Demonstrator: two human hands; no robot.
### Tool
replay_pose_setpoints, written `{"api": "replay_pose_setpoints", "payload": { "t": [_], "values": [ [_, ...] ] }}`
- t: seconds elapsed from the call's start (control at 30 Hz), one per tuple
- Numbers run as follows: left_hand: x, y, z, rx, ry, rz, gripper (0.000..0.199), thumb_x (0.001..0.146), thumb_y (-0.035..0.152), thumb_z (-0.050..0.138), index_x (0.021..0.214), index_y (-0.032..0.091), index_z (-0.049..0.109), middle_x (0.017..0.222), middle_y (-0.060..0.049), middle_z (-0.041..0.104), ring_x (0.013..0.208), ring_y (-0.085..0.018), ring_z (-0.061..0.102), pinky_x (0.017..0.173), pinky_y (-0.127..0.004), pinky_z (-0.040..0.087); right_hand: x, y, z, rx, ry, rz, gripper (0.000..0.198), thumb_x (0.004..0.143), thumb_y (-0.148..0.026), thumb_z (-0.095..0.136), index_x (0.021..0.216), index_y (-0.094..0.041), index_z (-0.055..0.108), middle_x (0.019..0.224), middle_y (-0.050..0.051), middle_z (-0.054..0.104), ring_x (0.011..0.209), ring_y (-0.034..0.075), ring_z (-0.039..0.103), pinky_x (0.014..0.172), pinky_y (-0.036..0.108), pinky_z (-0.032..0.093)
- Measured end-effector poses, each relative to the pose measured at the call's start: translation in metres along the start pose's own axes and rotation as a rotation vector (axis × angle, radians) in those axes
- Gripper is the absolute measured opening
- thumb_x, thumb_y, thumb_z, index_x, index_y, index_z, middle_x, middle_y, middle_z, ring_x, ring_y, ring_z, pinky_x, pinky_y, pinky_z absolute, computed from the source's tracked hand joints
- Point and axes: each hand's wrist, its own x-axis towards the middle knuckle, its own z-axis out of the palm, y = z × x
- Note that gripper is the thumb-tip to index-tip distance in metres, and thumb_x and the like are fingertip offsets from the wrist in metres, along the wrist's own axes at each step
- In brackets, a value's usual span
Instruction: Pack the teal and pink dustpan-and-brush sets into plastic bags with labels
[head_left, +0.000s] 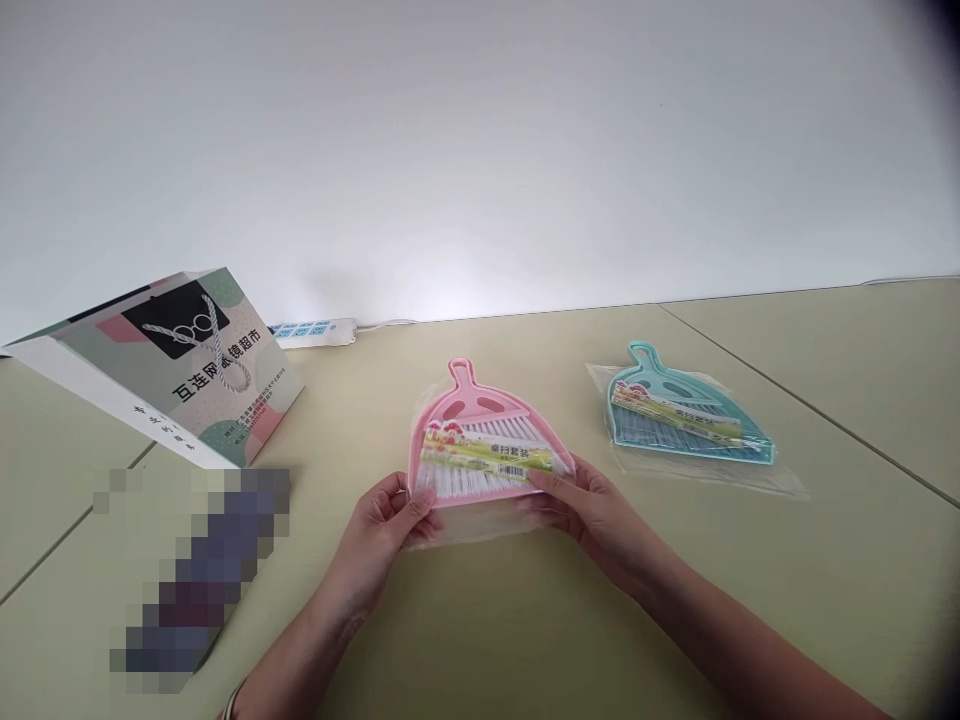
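Observation:
Between my two hands is a pink dustpan and brush set [480, 410] in a clear plastic wrapper, its handle pointing away from me. White bristles and a green-and-white printed label show through the plastic. My left hand [390, 510] pinches the lower left corner, thumb on top. At the lower right corner my right hand [585, 500] grips it, thumb over the front and fingers partly hidden beneath. To the right, apart from my hands, a teal dustpan and brush set [686, 410] lies flat on the table in a similar clear wrapper.
A printed paper bag [270, 400] with a rope handle stands tilted at the left. Behind it a white power strip [319, 332] lies by the white wall [480, 150]. A blurred-out dark object [217, 570] lies front left on the pale yellow-green table [510, 630].

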Motion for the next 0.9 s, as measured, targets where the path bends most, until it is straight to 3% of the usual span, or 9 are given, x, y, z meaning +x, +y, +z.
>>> {"api": "replay_pose_setpoints", "payload": {
  "t": [0.1, 0.23, 0.37, 0.43, 0.57, 0.67, 0.83, 0.9],
  "values": [
    [-0.001, 0.001, -0.001, 0.041, -0.039, -0.002, 0.037, 0.064, 0.047, 0.074, 0.072, 0.015, 0.057, 0.06, 0.002, 0.063, 0.052, -0.006, 0.052, 0.051, -0.016, 0.038, 0.004, -0.002, -0.004, -0.03, 0.025, 0.06, 0.034, 0.071, -0.036, 0.071, 0.1, -0.019, 0.063, 0.078, 0.004, 0.072, 0.058, 0.014, 0.065, 0.056, 0.024, 0.053],
    [-0.003, 0.005, -0.004, -0.002, -0.037, 0.006, 0.035, 0.064, 0.044, 0.075, 0.071, 0.015, 0.057, 0.057, 0.003, 0.061, 0.049, -0.005, 0.049, 0.048, -0.015, 0.035, 0.002, -0.009, -0.012, -0.114, -0.113, -0.005, 0.054, 0.072, -0.042, 0.069, 0.12, -0.022, 0.054, 0.106, 0.008, 0.069, 0.084, 0.018, 0.067, 0.07, 0.029, 0.054],
    [-0.005, 0.011, -0.009, -0.088, -0.001, 0.009, 0.034, 0.061, 0.041, 0.077, 0.071, 0.015, 0.059, 0.056, 0.003, 0.061, 0.048, -0.004, 0.048, 0.047, -0.014, 0.034, -0.005, -0.021, -0.024, -0.101, -0.309, -0.143, 0.093, 0.072, -0.05, 0.066, 0.145, -0.035, 0.01, 0.129, 0.009, 0.056, 0.107, 0.024, 0.06, 0.084, 0.041, 0.051],
    [-0.006, 0.014, -0.011, -0.12, 0.029, 0.012, 0.034, 0.058, 0.039, 0.079, 0.073, 0.015, 0.06, 0.056, 0.003, 0.061, 0.047, -0.004, 0.048, 0.046, -0.014, 0.035, -0.009, -0.027, -0.027, -0.159, -0.379, -0.198, 0.095, 0.074, -0.045, 0.065, 0.144, -0.041, 0.002, 0.132, 0.006, 0.053, 0.112, 0.024, 0.057, 0.088, 0.043, 0.049],
    [-0.007, 0.015, -0.012, -0.139, 0.037, 0.016, 0.033, 0.057, 0.037, 0.08, 0.069, 0.015, 0.059, 0.054, 0.003, 0.06, 0.045, -0.003, 0.047, 0.044, -0.013, 0.034, -0.015, -0.03, -0.028, -0.391, -0.459, -0.338, 0.068, 0.077, -0.027, 0.064, 0.137, -0.037, 0.033, 0.136, 0.004, 0.048, 0.124, 0.022, 0.047, 0.095, 0.038, 0.043],
    [-0.006, 0.014, -0.011, -0.133, 0.032, 0.008, 0.032, 0.058, 0.037, 0.079, 0.07, 0.015, 0.059, 0.054, 0.004, 0.061, 0.045, -0.003, 0.047, 0.045, -0.014, 0.034, -0.011, -0.024, -0.027, -0.479, -0.489, -0.398, 0.057, 0.08, -0.025, 0.06, 0.133, -0.033, 0.038, 0.135, 0.006, 0.047, 0.126, 0.021, 0.043, 0.093, 0.037, 0.045],
    [-0.003, 0.012, -0.01, -0.09, 0.002, 0.04, 0.032, 0.061, 0.039, 0.077, 0.068, 0.015, 0.057, 0.055, 0.003, 0.061, 0.046, -0.004, 0.049, 0.046, -0.015, 0.035, 0.004, -0.009, -0.025, -0.586, -0.303, -0.606, 0.026, 0.082, -0.034, 0.059, 0.106, -0.028, 0.055, 0.113, 0.007, 0.058, 0.107, 0.021, 0.055, 0.087, 0.035, 0.047],
    [-0.002, 0.013, -0.011, -0.092, -0.011, 0.04, 0.031, 0.061, 0.038, 0.077, 0.068, 0.015, 0.058, 0.055, 0.003, 0.061, 0.046, -0.004, 0.049, 0.046, -0.015, 0.036, 0.01, -0.005, -0.023, -0.63, -0.229, -0.691, 0.026, 0.079, -0.036, 0.062, 0.103, -0.028, 0.056, 0.109, 0.007, 0.06, 0.104, 0.023, 0.057, 0.087, 0.036, 0.047]
  ]
}}
